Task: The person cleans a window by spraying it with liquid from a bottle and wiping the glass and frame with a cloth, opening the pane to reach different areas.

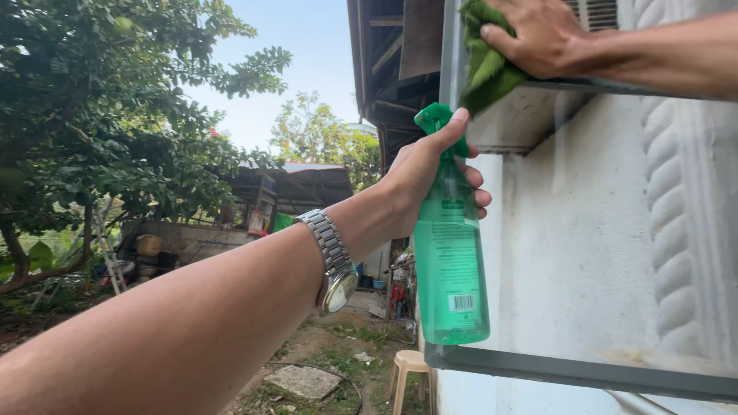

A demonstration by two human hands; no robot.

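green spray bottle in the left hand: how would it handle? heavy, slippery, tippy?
The spray bottle looks like thin clear plastic, so probably light and slightly squeezable. Its smooth wall may be slippery if wet. Tall and narrow, it would likely tip easily if set down. The left hand holds it at the neck, below the trigger.

- A leafy tree (100, 100) stands to my left.
- A plastic stool (409, 370) sits below me.
- A ladder (110, 257) leans by the tree.
- A flat stone slab (306, 380) lies in the grass.

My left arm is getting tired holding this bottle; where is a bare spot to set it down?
The grey ledge under the white wall lies bare right of the spray bottle that the left hand grips. Up top is crowded: the right hand presses a green cloth there.
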